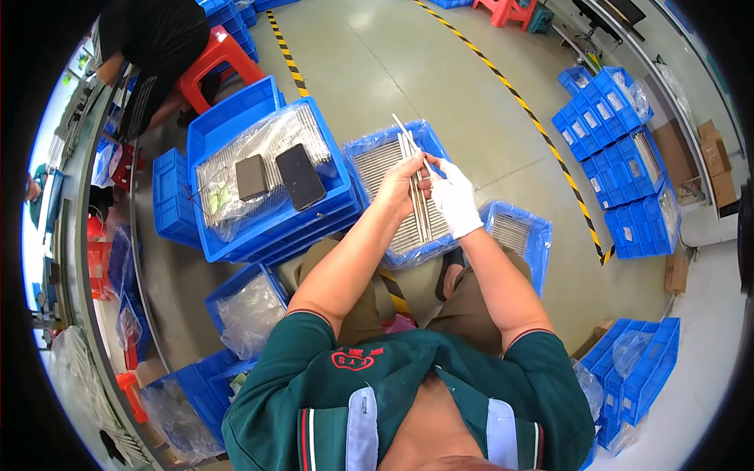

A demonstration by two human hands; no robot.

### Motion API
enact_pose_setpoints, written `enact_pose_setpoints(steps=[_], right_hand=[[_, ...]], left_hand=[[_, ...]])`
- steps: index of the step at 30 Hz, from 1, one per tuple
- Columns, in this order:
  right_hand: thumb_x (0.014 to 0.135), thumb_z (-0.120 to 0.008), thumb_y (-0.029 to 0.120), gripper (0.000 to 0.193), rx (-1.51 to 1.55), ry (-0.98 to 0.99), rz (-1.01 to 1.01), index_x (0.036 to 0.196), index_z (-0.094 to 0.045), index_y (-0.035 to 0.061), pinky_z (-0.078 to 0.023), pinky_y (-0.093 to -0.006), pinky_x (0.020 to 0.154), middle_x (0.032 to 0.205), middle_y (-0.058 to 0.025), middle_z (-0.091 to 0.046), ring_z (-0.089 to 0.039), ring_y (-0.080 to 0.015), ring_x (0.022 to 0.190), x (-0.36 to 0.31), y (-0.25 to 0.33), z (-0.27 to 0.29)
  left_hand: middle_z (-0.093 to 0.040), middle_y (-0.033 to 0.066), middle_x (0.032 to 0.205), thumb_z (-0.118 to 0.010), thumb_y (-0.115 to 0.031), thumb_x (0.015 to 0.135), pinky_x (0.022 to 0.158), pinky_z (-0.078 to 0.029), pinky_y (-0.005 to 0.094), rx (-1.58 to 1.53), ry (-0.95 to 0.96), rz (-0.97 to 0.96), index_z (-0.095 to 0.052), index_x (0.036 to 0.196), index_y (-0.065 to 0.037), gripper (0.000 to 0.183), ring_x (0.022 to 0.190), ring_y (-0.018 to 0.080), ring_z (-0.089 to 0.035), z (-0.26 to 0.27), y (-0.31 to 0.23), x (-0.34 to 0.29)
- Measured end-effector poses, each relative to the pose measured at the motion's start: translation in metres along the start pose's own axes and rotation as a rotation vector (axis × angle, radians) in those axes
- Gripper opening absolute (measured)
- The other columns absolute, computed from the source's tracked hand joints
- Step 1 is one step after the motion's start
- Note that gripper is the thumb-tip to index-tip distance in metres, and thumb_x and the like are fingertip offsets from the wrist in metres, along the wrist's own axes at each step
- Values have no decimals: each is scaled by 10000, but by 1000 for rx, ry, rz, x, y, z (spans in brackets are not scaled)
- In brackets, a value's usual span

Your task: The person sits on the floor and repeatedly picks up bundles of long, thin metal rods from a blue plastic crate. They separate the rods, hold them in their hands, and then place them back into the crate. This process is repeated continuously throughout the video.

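My left hand (399, 187), bare, is closed round a small bunch of thin silvery metal rods (421, 213). The rods stick out above and below the fist, and one upper end slants away from the others. My right hand (457, 198) wears a white glove with bare fingertips showing. Its fingers are pinched against the bunch beside the left hand; their exact grip is partly hidden. Both hands are over a blue crate (437, 141) lined with see-through plastic, in which rows of similar rods (380, 163) lie side by side.
Left of me, stacked blue crates (328, 125) carry plastic-covered rods, a black phone (300, 177) and a dark flat case (251, 177). Another rod crate (539, 250) stands to the right. Crate stacks (628, 169) line the right side. A person sits on a red stool (224, 67) at far left.
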State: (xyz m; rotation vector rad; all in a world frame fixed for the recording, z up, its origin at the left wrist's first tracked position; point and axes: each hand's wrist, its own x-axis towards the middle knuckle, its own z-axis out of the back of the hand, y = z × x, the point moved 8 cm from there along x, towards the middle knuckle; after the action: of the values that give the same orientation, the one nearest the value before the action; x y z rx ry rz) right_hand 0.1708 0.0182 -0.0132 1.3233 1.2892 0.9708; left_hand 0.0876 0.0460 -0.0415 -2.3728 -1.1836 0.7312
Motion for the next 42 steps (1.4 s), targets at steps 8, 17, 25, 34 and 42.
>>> enact_pose_setpoints(steps=[8, 17, 25, 34, 42], right_hand=[[915, -520, 150, 294, -19, -2, -132, 1184, -535, 32, -449, -228, 533, 779, -24, -583, -532, -84, 623, 11, -16, 12], [847, -604, 343, 316, -737, 80, 0, 769, -643, 40, -438, -335, 577, 659, -110, -594, -558, -194, 601, 53, -4, 36], [875, -562, 293, 296, -55, -470, 43, 677, -592, 75, -378, -292, 490, 564, -5, -508, -494, -123, 536, 83, 9, 151], [887, -556, 299, 288, -571, 5, 46, 801, -615, 31, -441, -294, 567, 637, -50, -576, -589, -148, 638, 30, 13, 47], [883, -572, 278, 243, -383, 124, 75, 893, -620, 40, -469, -271, 631, 780, -39, -601, -569, -112, 734, 28, 5, 19]], left_hand=[[-483, -23, 641, -538, -226, 901, 436, -357, 225, 136, -45, 9, -589, 850, -89, 155, 507, 72, -419, -5, 7, -13], [-474, -40, 661, -558, -250, 907, 421, -335, 192, 635, 0, 159, -595, 830, -39, 227, 508, 40, -392, -5, 33, -21], [-499, -17, 662, -587, -276, 896, 414, -405, 216, 250, 184, 434, -595, 832, -47, 238, 516, 68, -466, -20, 68, -36], [-631, 81, 845, -593, -242, 885, 725, -559, 420, -30, 226, 165, -606, 910, -20, 224, 796, 251, -652, -10, 13, -5], [-602, 56, 823, -628, -266, 861, 613, -501, 339, -43, 286, 145, -604, 892, -19, 250, 679, 178, -579, -7, 4, -11]])
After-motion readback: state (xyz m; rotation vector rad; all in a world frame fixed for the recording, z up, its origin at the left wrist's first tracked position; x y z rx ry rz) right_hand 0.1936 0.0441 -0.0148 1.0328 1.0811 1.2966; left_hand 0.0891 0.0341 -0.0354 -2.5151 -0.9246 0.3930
